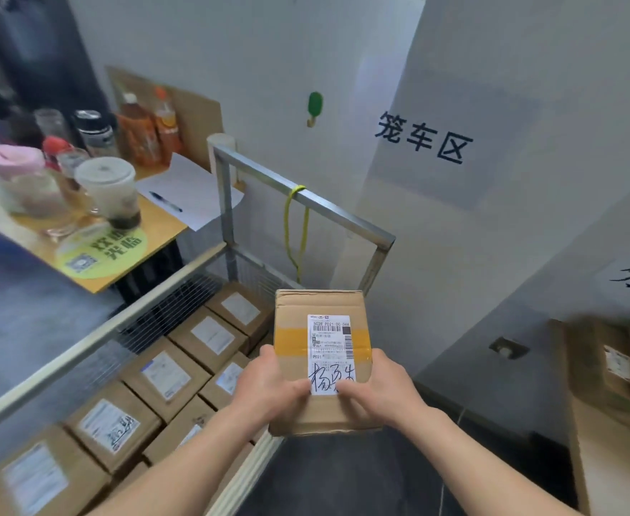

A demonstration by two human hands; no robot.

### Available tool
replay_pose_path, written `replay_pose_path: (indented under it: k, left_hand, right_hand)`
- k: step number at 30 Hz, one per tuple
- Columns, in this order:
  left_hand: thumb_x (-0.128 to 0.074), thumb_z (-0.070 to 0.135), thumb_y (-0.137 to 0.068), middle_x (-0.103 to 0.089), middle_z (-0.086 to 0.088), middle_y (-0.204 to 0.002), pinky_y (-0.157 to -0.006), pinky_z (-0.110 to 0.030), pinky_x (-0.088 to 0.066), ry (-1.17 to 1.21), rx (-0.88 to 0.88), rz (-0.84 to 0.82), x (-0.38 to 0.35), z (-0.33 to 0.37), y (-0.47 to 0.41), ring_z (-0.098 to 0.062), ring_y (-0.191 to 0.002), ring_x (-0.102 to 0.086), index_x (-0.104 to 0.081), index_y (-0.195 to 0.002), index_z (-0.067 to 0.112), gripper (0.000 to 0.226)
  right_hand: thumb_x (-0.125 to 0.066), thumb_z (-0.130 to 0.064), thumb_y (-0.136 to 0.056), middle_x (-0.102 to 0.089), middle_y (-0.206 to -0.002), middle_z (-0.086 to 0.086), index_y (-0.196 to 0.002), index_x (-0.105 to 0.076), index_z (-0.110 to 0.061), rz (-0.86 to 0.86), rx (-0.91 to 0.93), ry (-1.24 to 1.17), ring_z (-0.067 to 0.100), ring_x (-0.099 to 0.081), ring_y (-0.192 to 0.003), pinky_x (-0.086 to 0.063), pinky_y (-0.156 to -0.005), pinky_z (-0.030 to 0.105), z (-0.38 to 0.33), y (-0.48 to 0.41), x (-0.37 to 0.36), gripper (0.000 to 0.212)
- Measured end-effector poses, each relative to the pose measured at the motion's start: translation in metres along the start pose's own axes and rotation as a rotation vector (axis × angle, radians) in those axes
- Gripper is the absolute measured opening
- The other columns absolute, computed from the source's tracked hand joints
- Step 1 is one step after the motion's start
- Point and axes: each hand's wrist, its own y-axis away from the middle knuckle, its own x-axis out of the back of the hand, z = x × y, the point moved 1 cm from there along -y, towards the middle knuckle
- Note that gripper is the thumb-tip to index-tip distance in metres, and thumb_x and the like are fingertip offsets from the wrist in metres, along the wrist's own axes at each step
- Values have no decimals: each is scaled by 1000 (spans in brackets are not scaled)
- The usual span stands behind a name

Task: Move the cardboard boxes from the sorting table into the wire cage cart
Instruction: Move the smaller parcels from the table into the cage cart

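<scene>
both grips are on one cardboard box [320, 329]: your left grip [268, 389] is curled round its near left edge, your right grip [380, 392] round the near right edge, thumbs on top at the shipping label [328, 348]. you're holding it in the air, label up, by the near right corner of the wire cage cart [306, 197]. inside the cart, stacked boxes [209, 335] lie flat in rows, labels up. a yellow cord [287, 225] hangs off the far rail. a table [157, 236] with cups [106, 188] and bottles [149, 132] stands left of the cart.
</scene>
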Motion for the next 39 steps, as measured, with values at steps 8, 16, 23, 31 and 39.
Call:
replay_pose_path:
  k: [8, 16, 23, 31, 39]
  left_hand:
    - [-78, 53, -71, -58, 7, -99, -80, -36, -56, 140, 158, 101, 29, -34, -24, -17, -93, -61, -40, -109, 20, 64]
    - [-83, 51, -71, -59, 8, -101, -66, -24, -49, 238, 344, 206, 24, -36, -67, -12, -89, -60, -42, -111, 19, 65]
    - [-84, 42, -73, -64, 1, -110, -85, -38, -55, 242, 463, 227, -1, -35, -108, -19, -99, -63, -45, -116, 16, 64]
    - [-85, 38, -75, -63, -4, -119, -83, -31, -49, 304, 528, 191, -48, -60, -153, -23, -108, -61, -42, -113, 17, 61]
    - [-83, 25, -77, -62, -3, -121, -89, -33, -51, 376, 529, 171, -102, -77, -188, -23, -110, -61, -32, -137, 17, 79]
  right_hand:
    - [-75, -55, -71, -65, -116, -13, -119, -51, -29, -115, 157, 123, 13, -62, -105, -52, -92, 35, -59, -60, -17, 60]
    - [-73, -59, -65, -65, -119, -10, -119, -50, -29, -241, 288, 240, 17, -61, -109, -50, -90, 37, -86, -151, -27, 66]
    - [-75, -56, -67, -66, -118, -9, -123, -49, -28, -339, 353, 306, 18, -63, -108, -52, -90, 39, -82, -219, -42, 68]
    - [-77, -45, -61, -67, -111, -12, -120, -51, -28, -379, 304, 281, 16, -64, -102, -52, -85, 36, -60, -269, -77, 66]
    - [-74, -49, -62, -62, -99, -21, -122, -37, -44, -374, 282, 310, 14, -61, -91, -50, -78, 37, -29, -304, -104, 71]
